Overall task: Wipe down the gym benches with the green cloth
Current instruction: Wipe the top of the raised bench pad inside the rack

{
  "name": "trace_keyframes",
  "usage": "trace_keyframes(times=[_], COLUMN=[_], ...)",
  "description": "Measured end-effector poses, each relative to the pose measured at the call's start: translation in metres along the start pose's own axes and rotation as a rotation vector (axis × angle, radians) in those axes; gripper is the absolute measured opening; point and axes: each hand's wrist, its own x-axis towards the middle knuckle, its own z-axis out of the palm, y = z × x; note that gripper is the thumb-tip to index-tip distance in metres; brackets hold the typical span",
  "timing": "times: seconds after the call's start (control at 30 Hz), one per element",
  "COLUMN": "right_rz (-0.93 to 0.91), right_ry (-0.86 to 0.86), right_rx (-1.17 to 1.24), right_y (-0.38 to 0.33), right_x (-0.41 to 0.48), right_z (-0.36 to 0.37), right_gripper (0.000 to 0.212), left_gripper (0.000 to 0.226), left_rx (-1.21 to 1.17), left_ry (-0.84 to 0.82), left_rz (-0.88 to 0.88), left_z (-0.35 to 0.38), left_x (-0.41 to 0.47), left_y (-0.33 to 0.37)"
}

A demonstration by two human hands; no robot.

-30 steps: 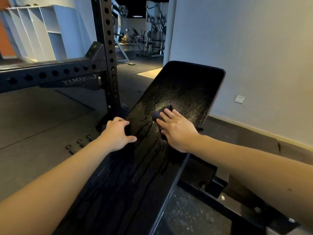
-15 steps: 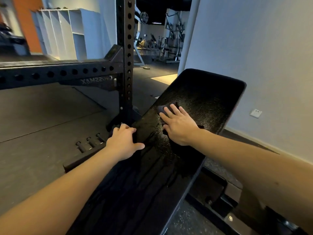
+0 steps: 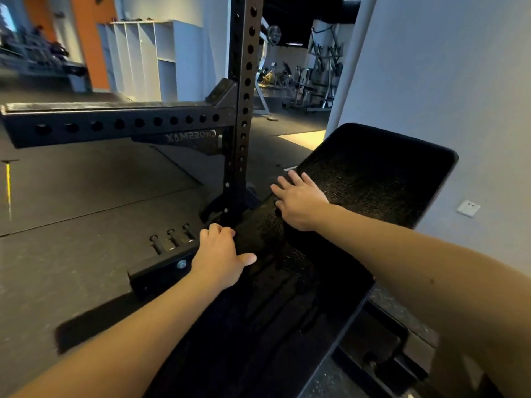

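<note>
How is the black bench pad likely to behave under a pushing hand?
Probably slippery: the bench pad glistens with wet streaks. Likely steady, since the left hand grips its edge while the right hand presses flat.

Dark rubber floor (image 3: 86,196) spreads left around a black perforated rack upright (image 3: 244,110). White lockers (image 3: 143,58) stand far left beside an orange wall (image 3: 92,38). A pale wall (image 3: 445,67) with a socket (image 3: 468,208) rises right; dim machines (image 3: 316,76) stand far off.
</note>
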Motion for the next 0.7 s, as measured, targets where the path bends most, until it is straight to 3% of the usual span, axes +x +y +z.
trace_keyframes(times=[0.13, 0.2, 0.3, 0.37, 0.43, 0.57, 0.7], right_rz=[-0.294, -0.333, -0.181, 0.019, 0.079, -0.184, -0.305], right_ry=[-0.013, -0.063, 0.028, -0.016, -0.049, 0.061, -0.055], right_rx=[-0.029, 0.006, -0.054, -0.067, -0.046, -0.030, -0.009], right_y=[-0.061, -0.054, -0.009, 0.024, 0.026, -0.042, -0.052], right_x=[-0.016, -0.015, 0.008, 0.023, 0.029, 0.002, -0.018], right_z=[0.015, 0.009, -0.003, -0.011, -0.010, 0.007, 0.008], right_gripper=[0.055, 0.055, 0.051, 0.055, 0.057, 0.049, 0.056], left_gripper=[0.077, 0.078, 0.078, 0.079, 0.079, 0.079, 0.079], left_rx=[0.010, 0.006, -0.017, -0.017, -0.010, 0.003, 0.016], left_ry=[0.026, 0.021, 0.002, -0.003, -0.007, -0.010, -0.001], left_rz=[-0.023, -0.025, -0.018, -0.014, -0.023, -0.026, -0.026], left_z=[0.003, 0.001, -0.002, -0.003, -0.003, -0.002, -0.003], left_x=[-0.001, -0.001, -0.001, -0.001, 0.000, 0.000, 0.000], left_y=[0.000, 0.001, 0.001, 0.002, 0.002, 0.000, 0.000])
